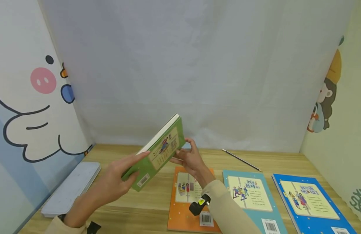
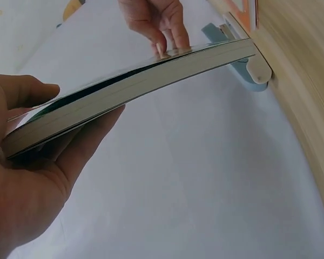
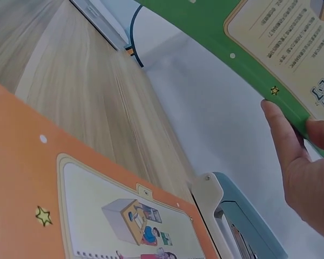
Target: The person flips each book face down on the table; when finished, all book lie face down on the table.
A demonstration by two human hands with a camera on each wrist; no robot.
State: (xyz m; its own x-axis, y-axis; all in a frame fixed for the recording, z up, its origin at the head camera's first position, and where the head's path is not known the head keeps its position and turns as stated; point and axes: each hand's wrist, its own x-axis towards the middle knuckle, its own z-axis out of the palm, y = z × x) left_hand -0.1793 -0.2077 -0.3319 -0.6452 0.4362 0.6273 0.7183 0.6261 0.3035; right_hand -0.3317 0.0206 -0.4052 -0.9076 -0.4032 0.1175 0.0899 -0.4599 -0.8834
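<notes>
Head view is showing both hands lifting the green book above the bench, left hand fingers clamped on its near end, right hand pinching its far edge, seemingly mid-carry, so setting it down needs a steady, level lowering.

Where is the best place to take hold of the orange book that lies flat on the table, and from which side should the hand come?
Probably the near short edge of the orange book, coming from the front. It lies flat on the table with bare wood at its left and near sides, so fingers could slip under there; the teal book lies close on its right, and the right hand with the green book hovers over its far end.
</notes>
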